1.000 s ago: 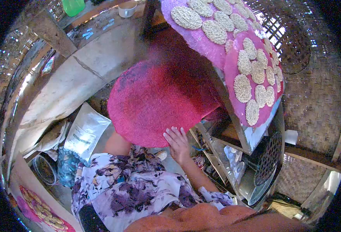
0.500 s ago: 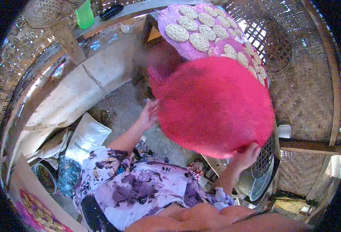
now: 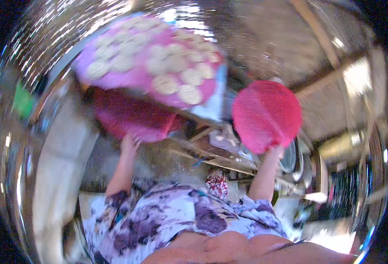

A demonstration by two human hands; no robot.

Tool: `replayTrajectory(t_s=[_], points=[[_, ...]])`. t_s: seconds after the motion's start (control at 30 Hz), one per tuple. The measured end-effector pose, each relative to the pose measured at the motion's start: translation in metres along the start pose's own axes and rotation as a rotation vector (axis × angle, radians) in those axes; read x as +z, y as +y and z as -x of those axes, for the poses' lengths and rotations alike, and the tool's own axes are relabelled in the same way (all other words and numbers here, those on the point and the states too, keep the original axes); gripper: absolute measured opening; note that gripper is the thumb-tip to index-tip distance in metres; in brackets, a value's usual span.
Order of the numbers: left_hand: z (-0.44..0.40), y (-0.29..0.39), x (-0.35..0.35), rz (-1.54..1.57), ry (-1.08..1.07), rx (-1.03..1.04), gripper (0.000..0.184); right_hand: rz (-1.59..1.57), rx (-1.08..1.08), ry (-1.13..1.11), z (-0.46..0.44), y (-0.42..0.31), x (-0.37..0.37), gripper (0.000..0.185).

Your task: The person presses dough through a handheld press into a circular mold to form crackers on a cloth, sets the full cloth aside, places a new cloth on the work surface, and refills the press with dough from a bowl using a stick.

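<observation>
My right hand (image 3: 274, 151) grips the lower rim of a red round tray (image 3: 266, 114), held up on the right with its flat face toward me. On the left, my left hand (image 3: 131, 143) is at the lower edge of a darker red round tray (image 3: 134, 116). That second tray sits in shade beneath the table's near edge. The left fingers are smeared by motion, so their grip does not show. Above, pink sheets (image 3: 86, 66) carry several pale, round noodle-like cakes (image 3: 165, 83).
A pale board or wall (image 3: 57, 176) runs down the left, with a blurred green object (image 3: 23, 101) above it. A red-and-white bundle (image 3: 216, 184) lies low in the middle. Basins (image 3: 289, 158) stand behind my right forearm. Woven walls surround the space.
The view has swung to the right. The red tray, earlier broad before me between both hands, is now at the right in my right hand alone. My left hand has moved to the darker tray.
</observation>
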State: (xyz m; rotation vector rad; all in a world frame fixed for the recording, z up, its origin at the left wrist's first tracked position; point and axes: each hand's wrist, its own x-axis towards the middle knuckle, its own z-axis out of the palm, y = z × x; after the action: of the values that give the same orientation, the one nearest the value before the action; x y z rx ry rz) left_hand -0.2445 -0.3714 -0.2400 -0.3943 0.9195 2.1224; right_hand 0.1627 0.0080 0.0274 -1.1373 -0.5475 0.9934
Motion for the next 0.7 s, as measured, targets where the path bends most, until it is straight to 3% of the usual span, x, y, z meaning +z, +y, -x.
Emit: replayTrajectory(t_s=[0.07, 0.1, 0.17, 0.23, 0.3, 0.33, 0.37, 0.4, 0.47, 0.57, 0.7], points=[[0.021, 0.017, 0.016, -0.103, 0.0, -0.005, 0.04, -0.267, -0.091, -0.268, -0.099, 0.063, -0.032, 0.018], [0.014, 0.018, 0.004, -0.059, 0.019, -0.049, 0.039, -0.436, -0.092, -0.264, -0.142, 0.082, -0.028, 0.026], [0.032, 0.027, 0.001, -0.09, -0.089, -0.057, 0.03, -0.067, -0.115, 0.141, -0.078, 0.043, -0.009, 0.025], [0.009, 0.025, -0.026, -0.033, -0.048, -0.081, 0.026, -0.257, -0.064, -0.214, -0.083, 0.036, -0.002, 0.024], [0.019, 0.032, -0.026, -0.109, -0.088, -0.044, 0.023, 0.065, -0.141, -0.269, -0.096, 0.042, 0.0, 0.035], [0.031, 0.037, -0.015, -0.137, 0.001, -0.059, 0.023, 0.23, -0.169, -0.293, -0.105, 0.045, -0.001, 0.041], [0.042, 0.04, -0.006, -0.164, 0.095, -0.07, 0.023, 0.358, -0.18, -0.218, -0.111, 0.046, -0.002, 0.046], [0.044, 0.041, -0.006, -0.178, 0.041, -0.079, 0.024, 0.49, -0.186, -0.144, -0.118, 0.048, -0.004, 0.051], [0.047, 0.04, -0.009, -0.201, -0.058, -0.105, 0.025, 0.742, -0.341, -0.084, -0.122, 0.051, -0.009, 0.058], [0.07, 0.031, 0.015, -0.313, -0.04, -0.136, 0.024, 1.105, -0.802, -0.139, -0.114, 0.04, -0.018, 0.063], [0.079, 0.003, 0.03, -0.33, -0.136, -0.186, 0.026, 1.076, -0.624, -0.25, -0.105, 0.016, -0.01, 0.059]])
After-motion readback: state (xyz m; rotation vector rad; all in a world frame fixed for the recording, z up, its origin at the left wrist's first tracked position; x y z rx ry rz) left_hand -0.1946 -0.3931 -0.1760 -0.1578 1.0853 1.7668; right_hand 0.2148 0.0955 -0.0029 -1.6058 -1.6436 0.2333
